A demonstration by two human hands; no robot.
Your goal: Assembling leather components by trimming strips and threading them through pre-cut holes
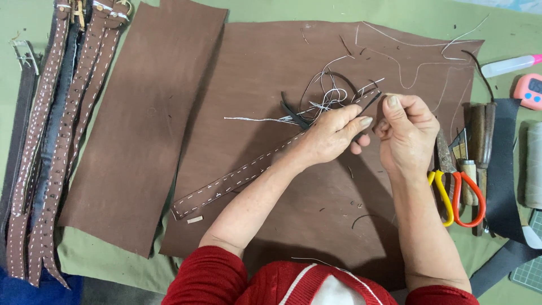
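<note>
My right hand (407, 134) is closed in a pinch; thumb and forefinger press together on something very thin, I think a needle or the thread, but it is too small to tell. My left hand (333, 135) is closed on the upper end of the strap (248, 172), just beside the right hand. The strap runs from my left hand down to the left over the big leather sheet (316, 73). White stitches follow its edges along the whole visible length, so I judge the sewing is almost complete and only the end under my fingers is left. Loose thread (330, 96) lies tangled just behind my hands. The scissors (460, 195) lie near my right wrist, finished straps (56, 141) well apart on the left of the table (113, 265)
</note>
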